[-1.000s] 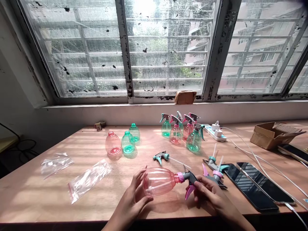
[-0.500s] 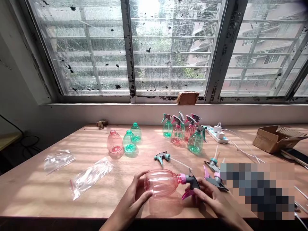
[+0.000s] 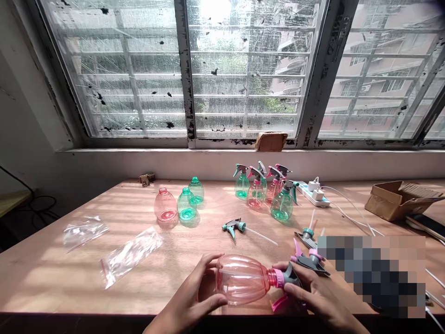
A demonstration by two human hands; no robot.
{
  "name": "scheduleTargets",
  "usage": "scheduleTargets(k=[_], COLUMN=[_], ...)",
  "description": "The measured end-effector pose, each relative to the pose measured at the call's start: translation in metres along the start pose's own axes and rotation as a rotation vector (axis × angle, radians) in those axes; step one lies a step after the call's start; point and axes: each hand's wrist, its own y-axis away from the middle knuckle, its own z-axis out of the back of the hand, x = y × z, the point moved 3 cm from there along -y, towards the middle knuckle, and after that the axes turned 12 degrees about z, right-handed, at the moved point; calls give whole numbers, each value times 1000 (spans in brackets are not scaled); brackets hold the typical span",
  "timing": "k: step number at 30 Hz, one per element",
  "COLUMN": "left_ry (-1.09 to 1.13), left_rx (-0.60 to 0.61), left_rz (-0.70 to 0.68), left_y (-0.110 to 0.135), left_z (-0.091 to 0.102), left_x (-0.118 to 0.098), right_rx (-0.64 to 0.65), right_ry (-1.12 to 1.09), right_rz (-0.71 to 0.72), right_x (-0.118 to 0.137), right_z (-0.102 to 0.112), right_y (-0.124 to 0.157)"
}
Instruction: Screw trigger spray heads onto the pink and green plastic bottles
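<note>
A clear pink spray bottle [image 3: 241, 279] lies on its side near the front edge of the wooden table [image 3: 86, 273]. My left hand [image 3: 194, 297] wraps round its round body. Fingers of my right hand [image 3: 313, 292] are closed on its grey and pink trigger head [image 3: 288, 278] at the neck. Just behind my right hand lie loose trigger heads [image 3: 308, 253], one pink, one teal. Another teal trigger head [image 3: 233, 227] with its dip tube lies further back.
Three capless bottles [image 3: 179, 204] stand left of centre, several finished spray bottles [image 3: 266, 190] behind. Plastic bags [image 3: 128, 255] lie at left. A power strip [image 3: 314, 192] with cables, a cardboard box [image 3: 392, 199] and a blurred patch sit at right.
The pink bottle and both hands have moved nearer to me and slightly right, down towards the table's front edge. My right hand has shifted its hold on the trigger head.
</note>
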Motion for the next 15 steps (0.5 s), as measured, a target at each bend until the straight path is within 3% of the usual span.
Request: scheduleTargets(k=[5, 9, 15], left_ry=[-20, 45, -45], left_rx=[0, 23, -2], left_rz=[36, 42, 4], left_y=[-1, -1, -2], left_z=[1, 0, 1], left_x=[0, 1, 4], right_rx=[7, -32, -41], right_ry=[115, 131, 114], right_rz=[65, 64, 58], right_x=[3, 9, 11], right_z=[2, 0, -2], right_y=[-2, -2, -3])
